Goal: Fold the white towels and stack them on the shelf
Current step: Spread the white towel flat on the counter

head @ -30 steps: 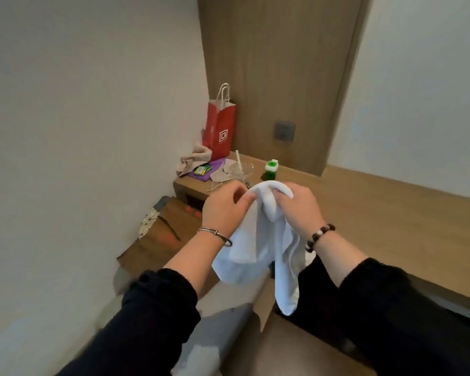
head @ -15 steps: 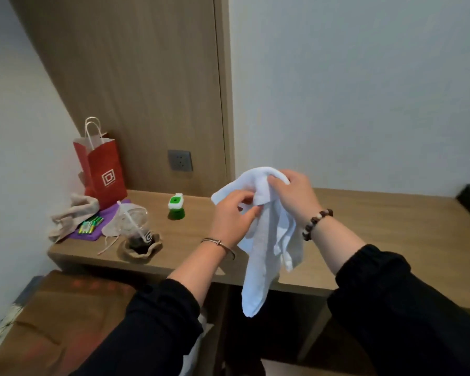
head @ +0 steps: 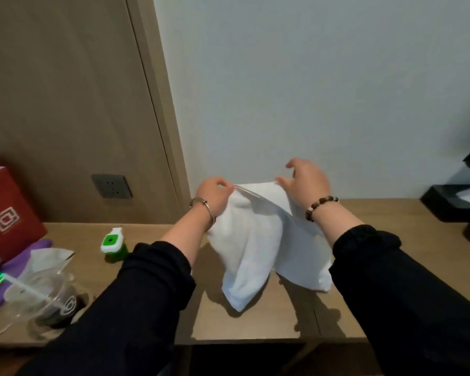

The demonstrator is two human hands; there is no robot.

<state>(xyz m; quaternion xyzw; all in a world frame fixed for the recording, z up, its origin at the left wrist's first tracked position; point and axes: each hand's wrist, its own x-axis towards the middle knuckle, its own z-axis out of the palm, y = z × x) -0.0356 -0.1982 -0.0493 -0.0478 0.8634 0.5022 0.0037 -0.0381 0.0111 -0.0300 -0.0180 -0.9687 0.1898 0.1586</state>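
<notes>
The white towel point(head: 255, 240) hangs in the air above the middle of the wooden table point(head: 255, 324), its top edge stretched level and its two lower corners drooping close to the tabletop. The hands are apart, one at each end of that top edge. The left hand point(head: 215, 195) pinches the left corner with curled fingers. The right hand point(head: 305, 183) grips the right corner, one finger lifted clear. On the table's left stand a small green container point(head: 114, 244) with a white lid, a clear plastic cup point(head: 44, 297) with a straw, and farther left a red paper bag point(head: 8, 210). A wall socket point(head: 111, 185) sits on the wooden panel behind.
</notes>
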